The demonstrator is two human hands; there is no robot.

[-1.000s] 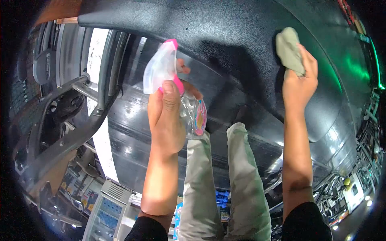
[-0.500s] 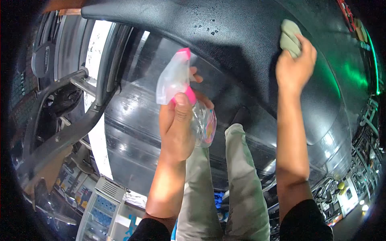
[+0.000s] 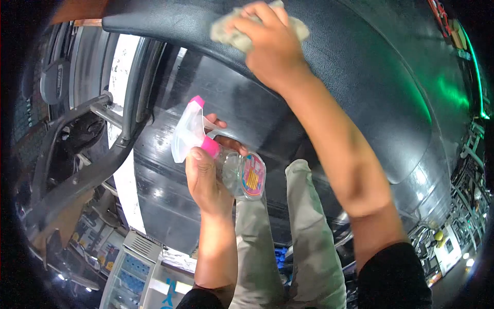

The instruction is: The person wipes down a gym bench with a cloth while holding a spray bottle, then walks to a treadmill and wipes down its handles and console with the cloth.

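Head view. A clear spray bottle (image 3: 231, 170) is grasped at its neck by the left hand (image 3: 205, 180), with the thumb laid near the pink collar (image 3: 210, 147) and the fingers curled around the far side. The bottle is tilted; its pink nozzle (image 3: 197, 101) is pointed toward the upper part of the view, and its colored label (image 3: 253, 175) is turned toward the camera. Whether the trigger is squeezed cannot be told.

A pale cloth (image 3: 226, 34) is gripped in the right hand (image 3: 274, 47) and held at the upper edge of a black padded surface (image 3: 360, 77), well apart from the bottle. The cloth is bunched under the bent fingers, and its edges are blurred. The right forearm is extended across the pad.

A dark, shiny panel (image 3: 164, 198) is seen below the pad, behind the bottle. A gray metal frame (image 3: 110, 154) is noted at the left, beside a white strip (image 3: 127, 188). Light trousers (image 3: 316, 232) are visible at the lower middle, and green light is reflected on the pad's right side.
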